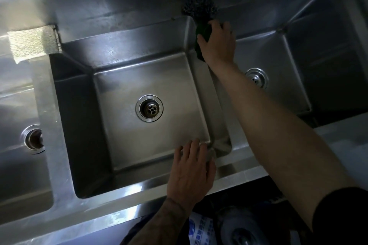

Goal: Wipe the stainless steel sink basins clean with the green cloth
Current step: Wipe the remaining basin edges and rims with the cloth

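Three stainless steel basins show in the head view: the left basin [16,175], cut off by the frame edge, the middle basin [123,125] and the right basin [278,89]. Each has one round drain, three in all: the left drain [33,139], the middle drain [149,108] and the right drain [256,77]. There are two hands, the left hand [191,173] and the right hand [218,43]. There is one green cloth [203,33], one dark wire scourer [199,5] and one printed bag [201,228].

a commercial kitchen wash-up area: a long stainless steel sink unit [139,189] with three deep basins side by side.
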{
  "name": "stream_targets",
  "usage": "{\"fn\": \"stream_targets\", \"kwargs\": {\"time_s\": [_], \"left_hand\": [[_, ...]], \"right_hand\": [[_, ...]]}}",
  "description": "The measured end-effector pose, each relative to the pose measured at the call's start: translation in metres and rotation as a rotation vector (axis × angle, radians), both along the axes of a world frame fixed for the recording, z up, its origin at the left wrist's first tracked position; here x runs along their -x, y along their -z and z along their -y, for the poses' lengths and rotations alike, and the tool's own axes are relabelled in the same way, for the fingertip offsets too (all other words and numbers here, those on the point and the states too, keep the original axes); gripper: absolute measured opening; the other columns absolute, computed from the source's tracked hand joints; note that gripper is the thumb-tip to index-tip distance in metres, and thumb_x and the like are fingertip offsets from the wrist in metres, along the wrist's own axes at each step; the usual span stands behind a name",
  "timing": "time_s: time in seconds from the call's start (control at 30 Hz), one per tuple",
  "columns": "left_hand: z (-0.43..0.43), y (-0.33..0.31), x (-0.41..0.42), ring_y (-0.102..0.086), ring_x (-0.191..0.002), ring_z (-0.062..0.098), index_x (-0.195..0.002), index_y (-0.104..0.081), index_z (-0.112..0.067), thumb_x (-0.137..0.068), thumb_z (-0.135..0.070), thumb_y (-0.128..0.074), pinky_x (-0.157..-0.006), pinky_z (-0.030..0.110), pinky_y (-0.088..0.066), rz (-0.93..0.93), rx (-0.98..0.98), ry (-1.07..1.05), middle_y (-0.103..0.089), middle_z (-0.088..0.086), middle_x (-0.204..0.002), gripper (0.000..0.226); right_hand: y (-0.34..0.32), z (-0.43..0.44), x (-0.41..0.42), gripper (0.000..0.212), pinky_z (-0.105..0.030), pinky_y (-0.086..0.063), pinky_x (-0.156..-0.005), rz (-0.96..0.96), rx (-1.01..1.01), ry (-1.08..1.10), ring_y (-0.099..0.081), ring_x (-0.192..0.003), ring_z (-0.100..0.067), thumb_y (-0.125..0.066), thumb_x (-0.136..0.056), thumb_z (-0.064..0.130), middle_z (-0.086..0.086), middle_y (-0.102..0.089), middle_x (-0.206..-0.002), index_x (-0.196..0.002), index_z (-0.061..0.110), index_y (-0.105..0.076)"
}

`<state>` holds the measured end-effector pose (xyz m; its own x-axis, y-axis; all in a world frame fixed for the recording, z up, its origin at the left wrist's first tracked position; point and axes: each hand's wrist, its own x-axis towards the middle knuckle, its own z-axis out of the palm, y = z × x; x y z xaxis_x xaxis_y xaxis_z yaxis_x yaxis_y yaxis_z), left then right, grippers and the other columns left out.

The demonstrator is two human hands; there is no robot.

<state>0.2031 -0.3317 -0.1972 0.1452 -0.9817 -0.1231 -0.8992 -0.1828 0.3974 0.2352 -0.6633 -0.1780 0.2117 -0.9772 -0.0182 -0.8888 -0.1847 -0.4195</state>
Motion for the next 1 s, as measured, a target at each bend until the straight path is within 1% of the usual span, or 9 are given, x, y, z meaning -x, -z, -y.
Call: {"fn": "stream_targets", "kwargs": {"time_s": [0.1,0.17,0.33,0.47,0.57,0.7,0.83,0.9,1.0], "left_hand": [[-0.001,0.000,0.000,-0.057,-0.117,0.029,-0.126,-0.058,-0.015,-0.098,-0.037,-0.051,-0.103,0.046,-0.042,0.008,-0.007,0.008,-0.059,0.008,-0.132,0.036],[0.000,-0.001,0.000,-0.057,-0.118,0.030,-0.126,-0.060,-0.014,-0.097,-0.037,-0.051,-0.103,0.047,-0.043,0.017,-0.003,0.007,-0.060,0.008,-0.131,0.038],[0.001,-0.005,0.000,-0.058,-0.114,0.031,-0.121,-0.059,-0.015,-0.094,-0.034,-0.054,-0.100,0.048,-0.045,0.018,0.025,-0.003,-0.060,0.008,-0.127,0.034],[0.001,-0.005,0.001,-0.057,-0.113,0.030,-0.121,-0.059,-0.015,-0.095,-0.034,-0.054,-0.100,0.047,-0.044,0.021,0.025,-0.005,-0.060,0.008,-0.127,0.033],[0.001,-0.005,0.001,-0.058,-0.111,0.031,-0.120,-0.061,-0.014,-0.095,-0.034,-0.054,-0.100,0.047,-0.045,0.029,0.027,-0.014,-0.060,0.007,-0.125,0.032],[0.001,-0.004,0.001,-0.058,-0.109,0.031,-0.117,-0.062,-0.013,-0.095,-0.032,-0.055,-0.098,0.047,-0.045,0.040,0.034,-0.010,-0.061,0.007,-0.122,0.030],[0.000,-0.006,0.001,-0.058,-0.108,0.031,-0.115,-0.062,-0.012,-0.096,-0.031,-0.053,-0.098,0.047,-0.044,0.051,0.035,-0.021,-0.061,0.007,-0.120,0.028],[0.000,-0.006,0.001,-0.058,-0.108,0.031,-0.115,-0.062,-0.012,-0.098,-0.032,-0.051,-0.098,0.047,-0.043,0.051,0.031,-0.020,-0.061,0.008,-0.120,0.029],[-0.001,-0.006,0.000,-0.058,-0.108,0.031,-0.117,-0.062,-0.011,-0.100,-0.033,-0.045,-0.098,0.047,-0.044,0.039,0.025,-0.018,-0.061,0.008,-0.121,0.032]], "right_hand": [[-0.002,0.015,-0.003,0.049,-0.044,-0.043,-0.107,0.040,-0.064,-0.029,-0.049,-0.125,-0.038,-0.062,-0.095,0.043,-0.014,-0.048,-0.140,-0.137,0.019,-0.054],[-0.002,0.010,0.004,0.049,-0.043,-0.043,-0.107,0.049,-0.064,-0.050,-0.048,-0.127,-0.038,-0.062,-0.094,0.042,-0.013,-0.048,-0.140,-0.137,0.019,-0.054],[-0.002,-0.054,0.052,0.046,-0.045,-0.041,-0.100,0.050,0.014,-0.089,-0.049,-0.117,-0.042,-0.062,-0.093,0.039,-0.017,-0.053,-0.134,-0.132,0.015,-0.059],[0.002,-0.104,0.091,0.045,-0.044,-0.039,-0.095,0.014,0.080,-0.085,-0.049,-0.112,-0.038,-0.063,-0.095,0.040,-0.017,-0.054,-0.128,-0.132,0.014,-0.059],[0.005,-0.081,0.074,0.045,-0.044,-0.040,-0.095,0.017,0.065,-0.061,-0.051,-0.110,-0.040,-0.064,-0.093,0.041,-0.017,-0.055,-0.127,-0.130,0.015,-0.060],[0.004,-0.055,0.063,0.047,-0.043,-0.039,-0.099,0.069,-0.036,-0.093,-0.049,-0.116,-0.039,-0.064,-0.093,0.041,-0.014,-0.053,-0.133,-0.134,0.020,-0.057],[-0.001,-0.104,0.102,0.046,-0.045,-0.046,-0.095,0.124,-0.019,-0.117,-0.050,-0.113,-0.037,-0.066,-0.092,0.038,-0.014,-0.054,-0.128,-0.133,0.019,-0.058],[-0.002,-0.140,0.131,0.046,-0.041,-0.045,-0.094,0.124,-0.040,-0.116,-0.050,-0.114,-0.033,-0.067,-0.093,0.040,-0.012,-0.053,-0.127,-0.134,0.020,-0.057],[-0.008,-0.188,0.176,0.047,-0.033,-0.040,-0.092,0.068,-0.066,-0.116,-0.046,-0.114,-0.025,-0.067,-0.093,0.042,-0.009,-0.055,-0.125,-0.134,0.021,-0.057]]}}
